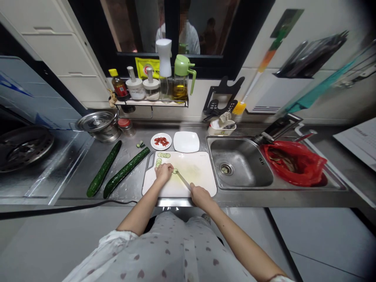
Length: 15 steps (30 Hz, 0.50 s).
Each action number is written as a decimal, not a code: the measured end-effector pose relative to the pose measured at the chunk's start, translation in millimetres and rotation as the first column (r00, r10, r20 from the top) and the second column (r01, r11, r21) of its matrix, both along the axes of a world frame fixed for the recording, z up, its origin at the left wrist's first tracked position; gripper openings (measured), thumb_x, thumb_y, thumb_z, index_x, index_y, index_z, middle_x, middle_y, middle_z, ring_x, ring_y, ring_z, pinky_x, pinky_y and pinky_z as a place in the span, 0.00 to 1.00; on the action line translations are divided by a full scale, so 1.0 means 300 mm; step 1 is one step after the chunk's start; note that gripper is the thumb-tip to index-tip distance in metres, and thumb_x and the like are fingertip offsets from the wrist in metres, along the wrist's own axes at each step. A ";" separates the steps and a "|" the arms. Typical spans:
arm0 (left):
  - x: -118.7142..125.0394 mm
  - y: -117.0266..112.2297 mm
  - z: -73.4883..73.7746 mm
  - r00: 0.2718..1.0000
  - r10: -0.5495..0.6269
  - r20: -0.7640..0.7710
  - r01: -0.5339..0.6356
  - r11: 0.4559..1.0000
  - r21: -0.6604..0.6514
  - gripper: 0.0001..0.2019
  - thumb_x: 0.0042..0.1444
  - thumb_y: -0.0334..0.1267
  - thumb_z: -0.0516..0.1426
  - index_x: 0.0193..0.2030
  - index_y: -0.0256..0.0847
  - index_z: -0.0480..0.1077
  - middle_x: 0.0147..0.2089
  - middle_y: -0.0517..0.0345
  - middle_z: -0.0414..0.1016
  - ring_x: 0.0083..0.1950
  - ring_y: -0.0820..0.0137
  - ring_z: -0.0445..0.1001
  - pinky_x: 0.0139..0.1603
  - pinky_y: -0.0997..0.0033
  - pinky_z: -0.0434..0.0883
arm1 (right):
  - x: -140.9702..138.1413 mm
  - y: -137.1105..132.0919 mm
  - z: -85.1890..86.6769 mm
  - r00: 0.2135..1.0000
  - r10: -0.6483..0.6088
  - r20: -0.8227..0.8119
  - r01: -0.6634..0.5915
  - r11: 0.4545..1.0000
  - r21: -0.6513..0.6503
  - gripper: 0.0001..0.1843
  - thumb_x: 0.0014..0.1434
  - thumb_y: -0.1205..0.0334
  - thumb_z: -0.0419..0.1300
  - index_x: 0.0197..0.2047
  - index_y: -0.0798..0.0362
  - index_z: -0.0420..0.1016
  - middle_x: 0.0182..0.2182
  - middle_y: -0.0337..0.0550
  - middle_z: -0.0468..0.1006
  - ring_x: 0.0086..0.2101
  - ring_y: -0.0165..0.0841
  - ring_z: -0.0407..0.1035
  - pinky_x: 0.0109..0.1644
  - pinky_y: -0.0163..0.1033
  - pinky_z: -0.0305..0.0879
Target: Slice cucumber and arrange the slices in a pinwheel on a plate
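My left hand (165,171) is over the white cutting board (199,186), its fingers curled together. At its fingertips shows the pale green cut face of a cucumber piece (175,171); the hand hides whatever lies beneath it. My right hand (201,195) is wrapped around the handle of a kitchen knife (183,180), whose tip reaches close to that cut face. Cucumber slices (163,155) lie in a bent row along the board's upper left, partly behind my left hand. Two whole cucumbers (104,168) (127,172) rest on the steel counter to the left.
Behind the board stand a plate of chopped red pieces (161,141) and a white square plate (186,141). Cucumber end bits (140,144) lie nearby. A steel pot (101,125) and red-lidded jar (126,127) are back left. Right is the sink (241,164), beside a red plastic bag (293,164).
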State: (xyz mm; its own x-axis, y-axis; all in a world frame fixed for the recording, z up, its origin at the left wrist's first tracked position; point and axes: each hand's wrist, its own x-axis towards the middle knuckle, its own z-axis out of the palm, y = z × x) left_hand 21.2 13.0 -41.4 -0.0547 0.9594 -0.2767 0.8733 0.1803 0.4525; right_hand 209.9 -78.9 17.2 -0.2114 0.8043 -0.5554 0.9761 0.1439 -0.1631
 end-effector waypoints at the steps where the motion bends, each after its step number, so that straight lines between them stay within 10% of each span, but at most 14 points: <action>1: 0.000 0.000 -0.001 1.000 0.001 0.001 -0.001 1.000 0.000 0.08 0.55 0.41 0.54 0.36 0.50 0.75 0.43 0.58 0.77 0.51 0.61 0.69 0.50 0.60 0.58 | -0.001 0.002 0.001 1.000 0.004 -0.001 -0.004 1.000 0.000 0.17 0.61 0.70 0.46 0.52 0.57 0.62 0.42 0.57 0.77 0.44 0.43 0.72 0.40 0.40 0.62; 15: -0.002 0.002 -0.006 1.000 0.002 0.026 -0.002 1.000 0.012 0.08 0.55 0.40 0.54 0.36 0.50 0.76 0.42 0.59 0.77 0.51 0.61 0.69 0.50 0.59 0.57 | -0.025 0.034 0.021 1.000 0.010 -0.002 -0.010 1.000 -0.017 0.17 0.60 0.72 0.45 0.53 0.58 0.62 0.42 0.58 0.76 0.44 0.42 0.72 0.41 0.40 0.63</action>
State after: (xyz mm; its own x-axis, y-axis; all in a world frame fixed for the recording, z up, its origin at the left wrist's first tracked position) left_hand 20.8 13.5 -43.4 -0.0497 0.9626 -0.2663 0.8607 0.1765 0.4774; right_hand 202.4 -68.7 23.6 -0.2206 0.7928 -0.5681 0.9742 0.1507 -0.1678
